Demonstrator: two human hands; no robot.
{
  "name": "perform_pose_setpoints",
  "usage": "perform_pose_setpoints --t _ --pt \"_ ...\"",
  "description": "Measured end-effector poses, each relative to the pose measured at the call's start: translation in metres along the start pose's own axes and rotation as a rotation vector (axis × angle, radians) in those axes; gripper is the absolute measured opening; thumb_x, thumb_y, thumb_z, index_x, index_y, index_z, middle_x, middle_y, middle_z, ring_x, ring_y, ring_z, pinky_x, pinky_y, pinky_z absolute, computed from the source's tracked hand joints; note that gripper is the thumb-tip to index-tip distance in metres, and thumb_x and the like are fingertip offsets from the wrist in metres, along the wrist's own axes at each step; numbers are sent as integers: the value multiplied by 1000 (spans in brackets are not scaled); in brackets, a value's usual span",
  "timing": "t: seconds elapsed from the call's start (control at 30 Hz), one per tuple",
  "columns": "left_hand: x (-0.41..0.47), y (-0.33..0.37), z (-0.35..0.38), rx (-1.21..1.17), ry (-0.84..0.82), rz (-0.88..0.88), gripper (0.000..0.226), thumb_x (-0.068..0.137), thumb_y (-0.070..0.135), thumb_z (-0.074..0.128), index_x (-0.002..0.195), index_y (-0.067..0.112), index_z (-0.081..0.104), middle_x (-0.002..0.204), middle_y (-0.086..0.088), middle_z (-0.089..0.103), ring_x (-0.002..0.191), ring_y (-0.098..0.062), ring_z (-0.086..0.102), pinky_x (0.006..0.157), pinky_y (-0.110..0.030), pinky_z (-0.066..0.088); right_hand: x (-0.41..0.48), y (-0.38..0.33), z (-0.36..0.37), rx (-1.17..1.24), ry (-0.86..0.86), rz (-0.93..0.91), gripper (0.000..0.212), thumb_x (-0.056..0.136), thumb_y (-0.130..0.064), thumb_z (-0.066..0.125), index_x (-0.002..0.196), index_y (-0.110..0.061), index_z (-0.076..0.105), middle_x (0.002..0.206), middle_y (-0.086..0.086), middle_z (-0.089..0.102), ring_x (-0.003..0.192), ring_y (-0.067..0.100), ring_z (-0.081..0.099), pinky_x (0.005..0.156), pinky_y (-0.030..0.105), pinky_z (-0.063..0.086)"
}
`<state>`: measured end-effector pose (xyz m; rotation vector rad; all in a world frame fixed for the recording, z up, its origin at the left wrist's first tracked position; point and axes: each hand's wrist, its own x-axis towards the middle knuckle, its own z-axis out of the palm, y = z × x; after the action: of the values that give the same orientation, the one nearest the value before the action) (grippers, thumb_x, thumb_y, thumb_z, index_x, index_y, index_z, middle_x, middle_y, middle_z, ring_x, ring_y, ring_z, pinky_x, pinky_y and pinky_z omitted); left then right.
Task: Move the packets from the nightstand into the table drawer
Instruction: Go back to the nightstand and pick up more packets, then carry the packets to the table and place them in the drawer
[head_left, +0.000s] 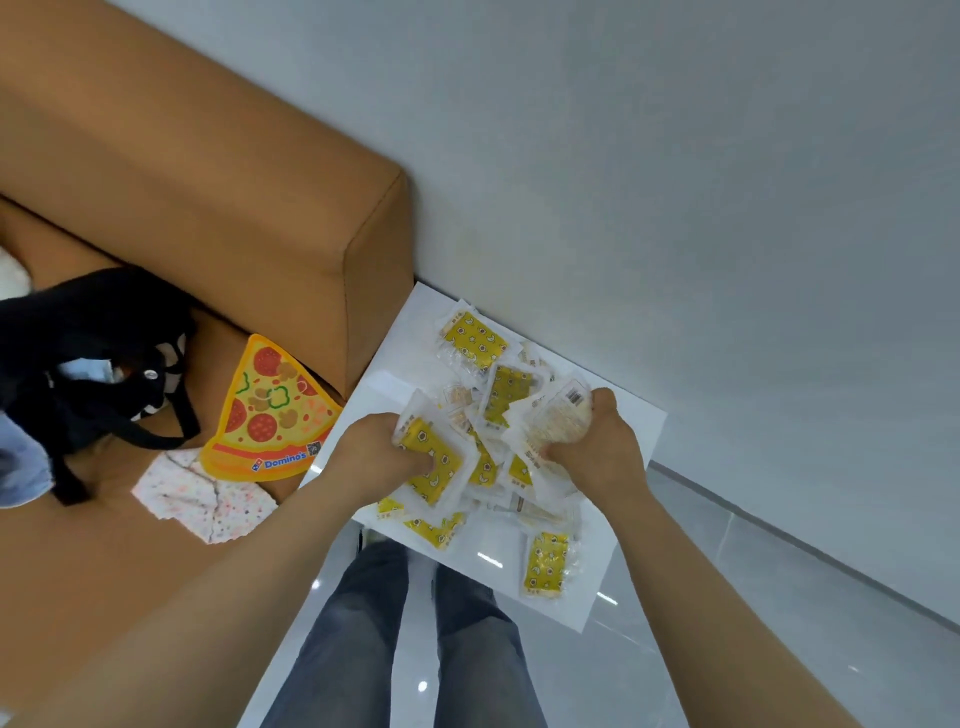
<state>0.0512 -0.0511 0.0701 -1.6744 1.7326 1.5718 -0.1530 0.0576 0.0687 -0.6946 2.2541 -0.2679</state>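
Several yellow-and-white packets (472, 340) lie heaped on the white nightstand (631, 431) against the wall. My left hand (371, 454) grips a yellow packet (439, 462) at the left side of the heap. My right hand (597, 449) grips a bunch of packets (563, 421), white backs up, at the right side. One packet (545, 564) lies apart near the nightstand's front edge. The table drawer is not in view.
A tan bed with a padded headboard (208, 171) stands left of the nightstand. On it lie a pizza-slice cushion (270, 410), a black bag (88, 353) and a speckled cloth (202, 499). My legs stand on a glossy white floor (727, 649) in front.
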Motion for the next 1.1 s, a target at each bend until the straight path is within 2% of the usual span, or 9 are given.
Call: perform_pose_setpoints --t 0.17,0.23,0.3,0.47,0.6,0.7,0.8,0.93,1.1 --pt "-69 32 -37 7 35 123 15 74 16 76 81 5 68 78 -5 69 68 -15 60 58 -24 46 -87 -24 -40 309 149 55 101 69 -13 82 146 -25 19 116 2 57 108 26 57 75 28 44" --pt "-75 32 -37 8 59 133 22 73 16 77 84 -1 68 80 -11 70 64 -15 59 55 -24 44 -96 -27 -42 303 127 47 74 69 -15 81 130 -23 41 110 -4 59 107 23 58 73 26 45" --pt "-92 42 -43 21 96 181 26 73 17 77 84 -3 67 81 -14 71 61 -16 57 52 -24 40 -120 -32 -53 313 177 39 48 68 -16 81 101 -27 48 91 -12 57 91 19 59 62 23 43" --pt "-146 93 -64 36 95 389 21 72 17 77 82 1 67 80 -12 72 72 -25 66 58 -27 45 -189 -41 -99 414 413 10 38 64 -18 81 82 -24 49 83 -6 60 74 12 57 60 29 47" --pt "-190 132 -65 93 64 549 21 68 22 77 78 6 67 75 -7 72 69 -19 67 60 -31 49 -242 -32 -127 466 544 12 37 65 -17 81 83 -21 49 78 -6 62 70 13 58 55 28 44" --pt "-225 161 -55 134 46 658 21 68 26 77 80 12 66 73 1 70 68 -10 64 55 -22 45 -280 -17 -144 510 637 43 36 66 -18 80 85 -22 50 78 -8 63 71 11 60 57 27 47" --pt "-261 184 -34 176 12 771 27 59 36 72 76 16 65 70 3 69 68 -10 64 57 -23 46 -316 3 -161 542 739 64 36 65 -21 82 83 -23 51 77 -9 64 70 11 60 58 28 47" --pt "-308 209 10 203 -35 894 14 70 19 77 75 17 64 69 4 68 64 -6 62 53 -18 42 -367 40 -185 599 892 77 33 67 -21 80 83 -26 52 77 -11 64 71 7 61 60 27 49" --pt "-380 222 89 222 -166 1012 15 72 16 76 77 22 64 75 5 70 70 -9 65 57 -21 46 -444 107 -208 665 1060 81 32 69 -22 80 82 -28 52 75 -12 65 67 1 60 56 24 48"
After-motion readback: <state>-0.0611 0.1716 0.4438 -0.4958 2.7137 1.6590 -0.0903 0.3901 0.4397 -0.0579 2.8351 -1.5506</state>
